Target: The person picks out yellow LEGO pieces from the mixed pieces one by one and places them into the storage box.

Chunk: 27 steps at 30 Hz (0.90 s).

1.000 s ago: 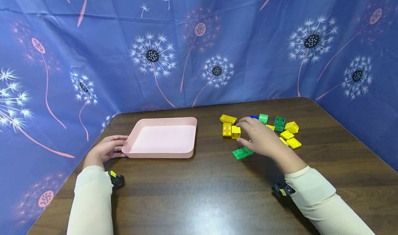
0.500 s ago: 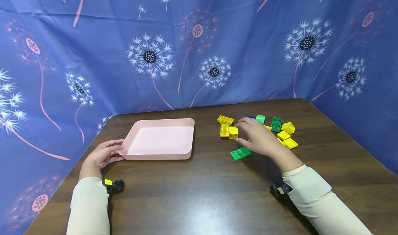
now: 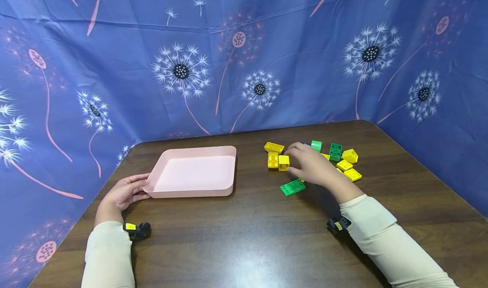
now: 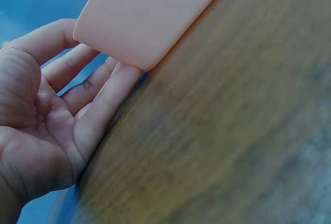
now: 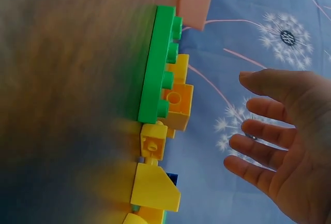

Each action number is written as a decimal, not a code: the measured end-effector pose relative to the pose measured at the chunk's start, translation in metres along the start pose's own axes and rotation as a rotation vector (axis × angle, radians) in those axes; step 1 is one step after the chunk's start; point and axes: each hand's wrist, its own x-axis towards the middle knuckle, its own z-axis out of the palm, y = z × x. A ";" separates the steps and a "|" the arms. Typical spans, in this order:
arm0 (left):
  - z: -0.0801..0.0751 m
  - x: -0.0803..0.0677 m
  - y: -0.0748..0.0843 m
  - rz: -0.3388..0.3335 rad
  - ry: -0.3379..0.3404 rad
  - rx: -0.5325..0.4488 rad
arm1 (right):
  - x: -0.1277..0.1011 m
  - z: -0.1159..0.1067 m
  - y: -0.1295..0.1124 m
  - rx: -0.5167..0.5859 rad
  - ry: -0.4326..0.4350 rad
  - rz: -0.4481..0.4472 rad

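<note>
A shallow pink tray (image 3: pixel 190 173) lies on the brown table (image 3: pixel 248 237). My left hand (image 3: pixel 123 192) rests at its near-left corner, the relaxed fingers (image 4: pixel 103 92) touching the tray's corner (image 4: pixel 150 17). My right hand (image 3: pixel 310 165) hovers open over a scatter of toy bricks, holding nothing, its straight fingers (image 5: pixel 264 131) clear of them. Its fingertips are nearest a yellow cube brick (image 3: pixel 284 162). A flat green brick (image 3: pixel 292 187) lies just in front of the palm; in the right wrist view this green brick (image 5: pixel 158 69) stands beside a yellow brick (image 5: pixel 178 100).
More yellow bricks (image 3: pixel 273 147) (image 3: pixel 352 175) and green bricks (image 3: pixel 335 151) (image 3: pixel 316 145) lie spread at the back right of the table. A blue dandelion-print cloth (image 3: pixel 244 67) walls in the table on three sides.
My right hand stays over the bricks, its fingertips edging a little left toward the yellow cube. The left hand stays at the tray corner. The head view drifted slightly.
</note>
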 end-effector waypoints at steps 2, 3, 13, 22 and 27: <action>0.001 0.001 0.000 0.001 0.002 0.006 | 0.006 0.001 0.001 -0.006 -0.026 -0.001; 0.001 0.001 -0.001 0.003 0.002 0.008 | 0.008 0.002 0.001 -0.011 -0.042 0.002; 0.002 -0.001 -0.002 0.027 0.001 0.005 | 0.036 0.007 0.017 -0.004 -0.237 -0.026; 0.003 -0.003 -0.003 0.026 0.040 0.002 | 0.056 0.017 0.025 -0.033 -0.343 -0.072; 0.006 -0.001 -0.004 0.037 0.041 0.015 | 0.060 0.022 0.027 -0.058 -0.363 -0.074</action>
